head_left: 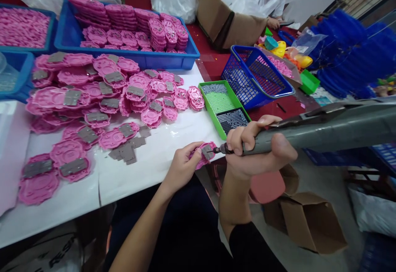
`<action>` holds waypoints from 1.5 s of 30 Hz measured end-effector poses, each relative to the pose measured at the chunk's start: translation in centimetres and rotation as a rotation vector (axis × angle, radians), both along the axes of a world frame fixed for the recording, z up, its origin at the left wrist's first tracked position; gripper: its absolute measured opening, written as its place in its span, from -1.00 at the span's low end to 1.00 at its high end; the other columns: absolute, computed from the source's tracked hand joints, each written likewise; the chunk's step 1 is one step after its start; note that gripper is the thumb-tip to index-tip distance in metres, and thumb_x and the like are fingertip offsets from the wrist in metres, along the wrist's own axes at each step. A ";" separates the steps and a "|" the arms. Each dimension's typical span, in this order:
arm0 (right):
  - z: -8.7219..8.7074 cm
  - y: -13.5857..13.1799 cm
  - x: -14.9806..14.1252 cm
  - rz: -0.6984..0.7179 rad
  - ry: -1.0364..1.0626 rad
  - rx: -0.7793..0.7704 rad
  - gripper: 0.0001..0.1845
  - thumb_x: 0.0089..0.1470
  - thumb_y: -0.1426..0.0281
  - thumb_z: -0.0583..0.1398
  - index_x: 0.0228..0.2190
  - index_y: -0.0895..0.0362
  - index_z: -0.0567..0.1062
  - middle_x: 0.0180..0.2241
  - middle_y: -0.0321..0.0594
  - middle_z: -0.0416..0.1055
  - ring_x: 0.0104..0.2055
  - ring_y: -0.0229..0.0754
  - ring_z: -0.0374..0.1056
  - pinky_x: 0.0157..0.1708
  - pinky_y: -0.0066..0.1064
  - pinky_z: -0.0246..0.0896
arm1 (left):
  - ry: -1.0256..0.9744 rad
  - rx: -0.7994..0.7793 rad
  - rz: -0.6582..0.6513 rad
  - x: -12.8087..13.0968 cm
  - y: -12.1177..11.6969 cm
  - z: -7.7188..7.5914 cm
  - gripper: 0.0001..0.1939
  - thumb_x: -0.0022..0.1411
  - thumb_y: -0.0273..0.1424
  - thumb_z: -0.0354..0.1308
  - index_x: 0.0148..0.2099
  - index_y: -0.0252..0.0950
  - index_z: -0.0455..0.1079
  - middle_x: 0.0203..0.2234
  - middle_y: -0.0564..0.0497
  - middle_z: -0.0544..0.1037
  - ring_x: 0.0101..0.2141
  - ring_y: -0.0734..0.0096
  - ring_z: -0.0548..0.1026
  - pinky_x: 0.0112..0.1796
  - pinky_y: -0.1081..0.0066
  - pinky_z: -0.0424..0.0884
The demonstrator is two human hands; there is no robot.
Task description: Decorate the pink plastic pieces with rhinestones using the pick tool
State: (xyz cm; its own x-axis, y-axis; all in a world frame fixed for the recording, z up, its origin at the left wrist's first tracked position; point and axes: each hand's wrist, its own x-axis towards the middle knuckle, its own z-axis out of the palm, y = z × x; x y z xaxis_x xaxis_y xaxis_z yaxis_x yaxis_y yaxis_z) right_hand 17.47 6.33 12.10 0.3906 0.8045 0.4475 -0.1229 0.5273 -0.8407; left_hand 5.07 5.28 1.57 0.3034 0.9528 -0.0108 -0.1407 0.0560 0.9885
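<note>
My left hand (pixel 185 162) grips a pink plastic shell (pixel 202 162) with a grey metal plate (pixel 208 151) on it, at the table's front edge. Wrapped around a grey electric screwdriver (pixel 297 133), my right hand (pixel 252 150) keeps its bit pointed at the plate; whether the tip sits in a screw is too small to tell. Just beyond the hands lies a green tray (pixel 224 107) with small screws and a black perforated block (pixel 232 119). To the left, loose grey plates (pixel 128 150) lie beside a heap of pink shells (pixel 83 86), many with plates on them.
A blue bin (pixel 161 60) with stacked pink shells stands at the back, with more blue bins at the left. Behind the green tray is a blue basket (pixel 260 84). Cardboard boxes (pixel 309 222) sit on the floor at right. Another person's hand (pixel 274 23) shows at the far side.
</note>
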 end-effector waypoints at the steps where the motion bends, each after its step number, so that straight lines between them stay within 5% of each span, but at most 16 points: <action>1: 0.0 0.0 -0.1 -0.007 0.001 -0.004 -0.73 0.08 0.03 0.16 -0.35 -0.06 0.38 -0.70 -0.52 -0.08 -0.79 -0.35 -0.12 -0.72 -0.41 -0.10 | -0.001 0.001 -0.009 0.0 0.0 0.0 -0.64 0.40 -0.23 0.09 0.01 -0.33 0.59 -0.17 -0.06 0.70 -0.19 0.26 0.63 -0.18 0.38 0.54; 17: -1.8 0.2 -0.6 0.022 -0.027 0.169 -0.82 0.10 0.18 0.14 -0.30 -0.03 0.45 -0.71 -0.50 0.04 -0.80 -0.31 -0.08 -0.77 -0.40 -0.04 | 0.014 -0.027 -0.013 0.1 -0.3 0.5 -0.64 0.38 -0.22 0.10 -0.05 -0.34 0.61 -0.37 -0.02 0.67 -0.39 0.37 0.56 -0.38 0.48 0.43; 34: -2.2 0.3 -2.0 -0.076 -0.162 0.202 -0.85 0.13 0.19 0.16 -0.25 -0.07 0.44 -0.69 -0.50 0.07 -0.79 -0.31 -0.09 -0.76 -0.40 -0.03 | -0.028 -0.136 -0.064 0.3 0.4 1.0 -0.71 0.32 -0.29 0.10 -0.13 -0.32 0.60 -0.35 0.01 0.64 -0.32 0.37 0.53 -0.26 0.47 0.39; 39: -3.4 0.6 -2.2 0.001 -0.252 0.160 -0.81 0.18 0.21 0.21 -0.15 -0.08 0.47 -0.65 -0.49 0.17 -0.75 -0.32 -0.01 -0.70 -0.39 0.05 | 0.011 -0.146 -0.119 0.4 1.3 1.0 -0.71 0.30 -0.26 0.07 -0.36 -0.33 0.48 -0.50 0.08 0.50 -0.42 0.44 0.40 -0.39 0.48 0.23; 45: -2.8 1.9 -1.8 0.132 -0.143 0.002 -0.82 0.09 0.26 0.29 -0.27 0.02 0.45 -0.68 -0.52 0.17 -0.76 -0.37 0.01 -0.74 -0.46 -0.02 | -0.033 -0.190 -0.216 0.3 1.7 0.5 -0.68 0.29 -0.19 0.07 -0.36 -0.32 0.46 -0.51 0.04 0.54 -0.45 0.40 0.43 -0.38 0.45 0.26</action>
State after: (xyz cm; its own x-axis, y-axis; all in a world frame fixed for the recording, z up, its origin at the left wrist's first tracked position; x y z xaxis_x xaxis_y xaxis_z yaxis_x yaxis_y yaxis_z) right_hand 15.63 8.22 9.27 0.2137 0.8438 0.4922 -0.0708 0.5159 -0.8537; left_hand 5.35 6.98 2.12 0.5019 0.8481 -0.1700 -0.1374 0.2722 0.9524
